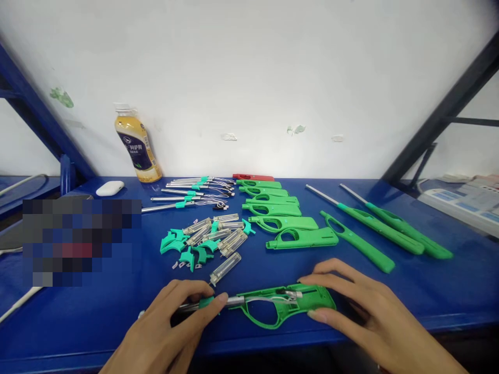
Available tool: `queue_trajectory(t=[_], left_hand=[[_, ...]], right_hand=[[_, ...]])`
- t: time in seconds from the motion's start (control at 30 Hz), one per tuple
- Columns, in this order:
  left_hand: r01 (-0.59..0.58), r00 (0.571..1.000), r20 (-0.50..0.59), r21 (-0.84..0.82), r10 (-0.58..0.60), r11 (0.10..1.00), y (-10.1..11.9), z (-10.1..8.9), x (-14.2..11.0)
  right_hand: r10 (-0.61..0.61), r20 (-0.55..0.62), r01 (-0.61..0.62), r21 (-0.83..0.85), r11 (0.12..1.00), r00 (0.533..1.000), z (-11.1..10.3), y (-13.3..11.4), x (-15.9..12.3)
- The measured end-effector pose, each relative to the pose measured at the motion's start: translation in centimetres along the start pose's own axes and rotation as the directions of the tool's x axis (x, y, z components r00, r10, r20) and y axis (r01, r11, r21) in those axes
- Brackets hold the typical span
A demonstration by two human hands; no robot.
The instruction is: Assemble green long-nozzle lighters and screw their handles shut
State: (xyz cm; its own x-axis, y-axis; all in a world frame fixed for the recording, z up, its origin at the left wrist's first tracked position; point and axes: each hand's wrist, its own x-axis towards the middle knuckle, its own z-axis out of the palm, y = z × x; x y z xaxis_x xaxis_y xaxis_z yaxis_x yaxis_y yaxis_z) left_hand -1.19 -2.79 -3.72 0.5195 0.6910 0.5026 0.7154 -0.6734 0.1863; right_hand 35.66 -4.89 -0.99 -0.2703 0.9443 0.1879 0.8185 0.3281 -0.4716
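An open green plastic lighter shell point(286, 306) lies flat on the blue table point(429, 291) near its front edge, with wires and a metal part inside. A metal tube point(206, 303) with a teal collar sticks out of its left end. My left hand point(171, 324) pinches that tube between thumb and fingers. My right hand point(362, 306) grips the shell's right end, fingers on its top and thumb at its lower edge.
Behind lie a row of green half shells point(280, 218), three finished green lighters point(374, 228), metal tubes with wires point(187, 195), clear tanks point(226, 236) and teal triggers point(183, 246). A yellow bottle point(137, 143), a white case point(109, 188) and a red piece point(253, 177) stand near the wall.
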Motion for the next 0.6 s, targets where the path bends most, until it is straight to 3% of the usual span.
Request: queue_trajectory(t=[0.23, 0.43, 0.6], left_hand=[[-0.063, 0.997, -0.049, -0.096, 0.059, 0.993, 0.24, -0.44, 0.70], [0.048, 0.998, -0.026, -0.097, -0.051, 0.994, 0.53, 0.00, 0.72], [0.030, 0.999, -0.017, -0.140, -0.033, 0.990, -0.12, 0.24, 0.20]], right_hand=[[-0.007, -0.020, 0.006, -0.009, 1.000, 1.000, -0.02, -0.01, 0.16], [0.002, -0.004, -0.002, -0.018, 1.000, 1.000, 0.08, 0.10, 0.04], [0.008, 0.015, -0.008, -0.028, 1.000, 1.000, 0.07, 0.22, -0.12]])
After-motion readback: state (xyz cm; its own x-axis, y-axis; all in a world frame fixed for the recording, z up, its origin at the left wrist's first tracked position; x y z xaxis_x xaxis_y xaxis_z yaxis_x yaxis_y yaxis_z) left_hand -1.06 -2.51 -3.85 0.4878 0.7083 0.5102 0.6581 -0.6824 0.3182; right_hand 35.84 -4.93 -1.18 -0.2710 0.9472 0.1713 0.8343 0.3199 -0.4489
